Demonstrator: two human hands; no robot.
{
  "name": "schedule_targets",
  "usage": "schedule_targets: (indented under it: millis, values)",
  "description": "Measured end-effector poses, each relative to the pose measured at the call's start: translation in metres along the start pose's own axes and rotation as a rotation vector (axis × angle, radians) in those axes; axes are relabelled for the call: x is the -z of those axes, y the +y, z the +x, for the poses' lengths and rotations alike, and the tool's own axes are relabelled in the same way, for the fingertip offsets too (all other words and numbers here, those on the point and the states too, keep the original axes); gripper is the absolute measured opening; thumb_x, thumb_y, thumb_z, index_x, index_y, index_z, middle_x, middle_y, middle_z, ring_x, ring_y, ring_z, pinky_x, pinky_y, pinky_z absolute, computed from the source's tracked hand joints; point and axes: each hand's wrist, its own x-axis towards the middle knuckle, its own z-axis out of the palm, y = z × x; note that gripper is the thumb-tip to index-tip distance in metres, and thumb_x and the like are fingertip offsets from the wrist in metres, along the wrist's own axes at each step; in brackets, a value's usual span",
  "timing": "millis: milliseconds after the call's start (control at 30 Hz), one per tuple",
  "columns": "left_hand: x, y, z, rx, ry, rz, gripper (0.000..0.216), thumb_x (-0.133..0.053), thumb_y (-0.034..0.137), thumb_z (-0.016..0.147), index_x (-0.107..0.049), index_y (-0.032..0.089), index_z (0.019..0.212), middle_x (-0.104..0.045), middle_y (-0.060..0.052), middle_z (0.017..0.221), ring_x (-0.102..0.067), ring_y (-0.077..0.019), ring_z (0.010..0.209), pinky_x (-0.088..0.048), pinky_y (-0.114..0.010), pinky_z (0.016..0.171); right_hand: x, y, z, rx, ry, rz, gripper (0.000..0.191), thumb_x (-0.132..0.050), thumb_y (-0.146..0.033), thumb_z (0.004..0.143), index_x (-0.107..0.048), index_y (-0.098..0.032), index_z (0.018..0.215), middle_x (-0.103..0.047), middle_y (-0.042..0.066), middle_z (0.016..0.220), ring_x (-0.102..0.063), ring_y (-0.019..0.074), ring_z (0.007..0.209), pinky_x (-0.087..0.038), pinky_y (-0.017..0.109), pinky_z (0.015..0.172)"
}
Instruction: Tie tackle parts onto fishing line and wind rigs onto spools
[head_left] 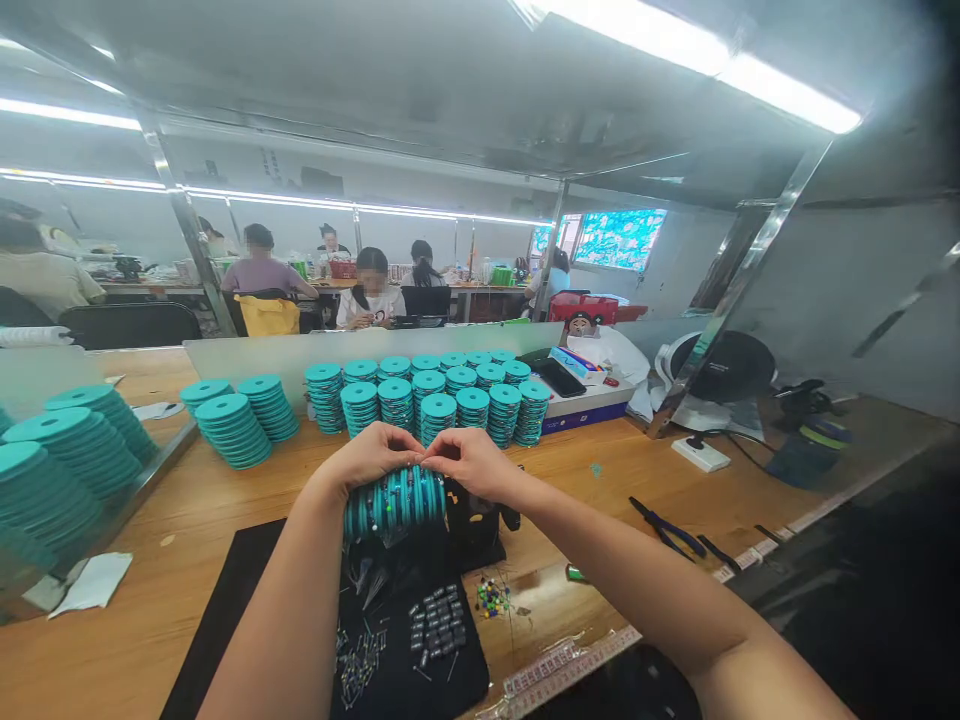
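A row of teal discs lies on its side on a black holder, with beads and clear strands along its edges. At its top, my left hand is closed, thumb and fingers pinched together. Almost touching it, my right hand pinches at the same spot. Whatever lies between the fingertips is too small to make out. Below the discs, a black mat carries small dark cylindrical pieces and loose metal pins. Coloured beads are heaped beside the mat.
Stacks of teal discs stand along the back, more at left. Pliers lie at right, near a power strip. A phone rests on a box, with a fan beyond. Several people sit behind the low partition.
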Motion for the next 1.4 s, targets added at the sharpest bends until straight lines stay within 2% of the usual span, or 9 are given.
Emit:
schedule_targets:
  millis: [500, 933, 1133, 1400]
  values:
    - [-0.001, 0.000, 0.000, 0.002, -0.004, -0.018, 0.027, -0.072, 0.042, 0.069, -0.077, 0.017, 0.077, -0.073, -0.002, 0.071, -0.062, -0.0191, 0.069, -0.045, -0.027, 0.065, 0.002, -0.002, 0.003, 0.034, -0.069, -0.070, 0.006, -0.068, -0.022, 0.084, -0.072, -0.017, 0.084, -0.068, 0.000, 0.075, -0.058, 0.0120, 0.068, -0.039, 0.021, 0.063]
    - [-0.001, 0.005, -0.001, 0.021, -0.007, -0.011, 0.023, -0.070, 0.039, 0.068, -0.076, 0.017, 0.073, -0.070, 0.000, 0.065, -0.058, -0.0169, 0.062, -0.043, -0.026, 0.060, 0.021, 0.000, 0.026, 0.094, -0.413, -0.116, 0.013, -0.065, -0.029, 0.087, -0.068, -0.017, 0.084, -0.060, -0.003, 0.071, -0.051, 0.0116, 0.066, -0.034, 0.020, 0.057]
    - [-0.001, 0.004, -0.001, 0.026, 0.002, 0.004, 0.029, -0.071, 0.044, 0.067, -0.076, 0.017, 0.075, -0.069, 0.000, 0.066, -0.057, -0.0171, 0.063, -0.042, -0.026, 0.059, 0.021, 0.002, 0.027, 0.080, -0.363, -0.142, 0.018, -0.061, -0.032, 0.090, -0.067, -0.015, 0.087, -0.060, -0.002, 0.072, -0.050, 0.0119, 0.066, -0.034, 0.021, 0.057]
    - [0.000, 0.005, -0.001, 0.017, -0.010, -0.002, 0.025, -0.070, 0.043, 0.067, -0.075, 0.018, 0.072, -0.071, 0.000, 0.067, -0.057, -0.0171, 0.063, -0.042, -0.026, 0.059, 0.018, -0.004, 0.023, 0.124, -0.354, -0.175, 0.008, -0.065, -0.024, 0.086, -0.066, -0.017, 0.082, -0.061, -0.002, 0.071, -0.051, 0.0122, 0.066, -0.033, 0.021, 0.057]
